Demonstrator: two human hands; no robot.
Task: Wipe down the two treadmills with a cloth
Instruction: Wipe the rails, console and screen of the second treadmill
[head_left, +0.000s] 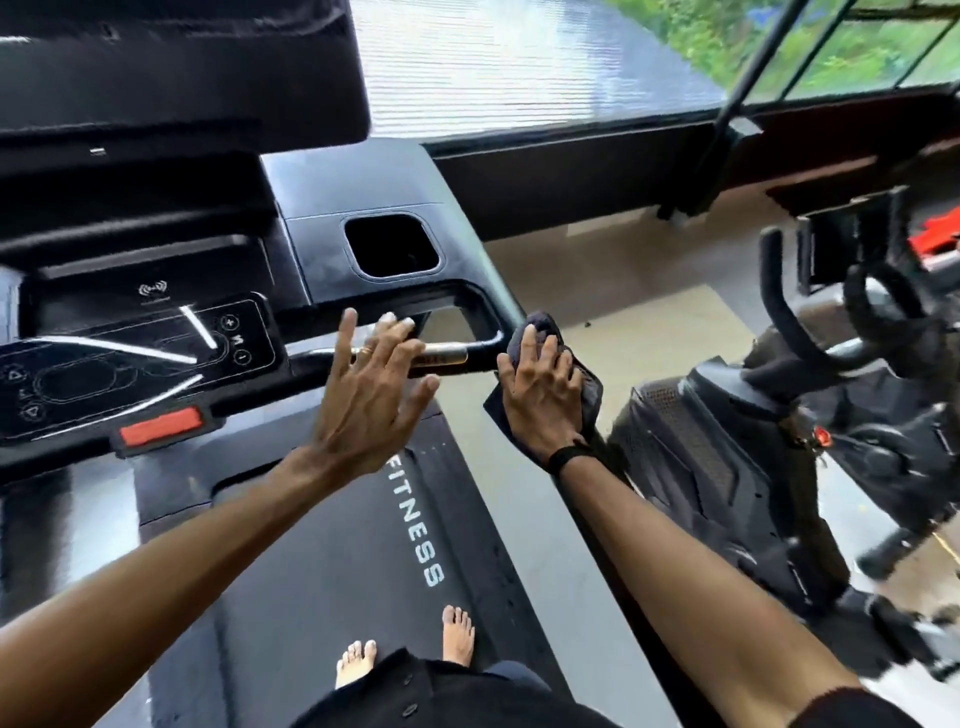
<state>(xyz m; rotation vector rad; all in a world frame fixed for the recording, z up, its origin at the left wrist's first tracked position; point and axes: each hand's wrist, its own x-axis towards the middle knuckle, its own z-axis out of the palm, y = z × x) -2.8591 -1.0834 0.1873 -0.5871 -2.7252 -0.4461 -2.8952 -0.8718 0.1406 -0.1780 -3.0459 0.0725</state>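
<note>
Bare feet (405, 649) stand on the treadmill belt (332, 561), printed "FITNESS". Above it, the left hand (371, 395) is spread wide with straight fingers, holding nothing, its fingertips over the front handlebar (441, 358), while the right hand (543, 395) lies flat on a dark cloth (540, 327), pressing it against the handlebar's right corner. Beyond lie the control panel (135, 364) with its red tab (161, 427), a cup recess (392, 244) and a window (519, 57).

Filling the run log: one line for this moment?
right hand: presses cloth on handlebar end | left hand: open, over bar | treadmill
</note>
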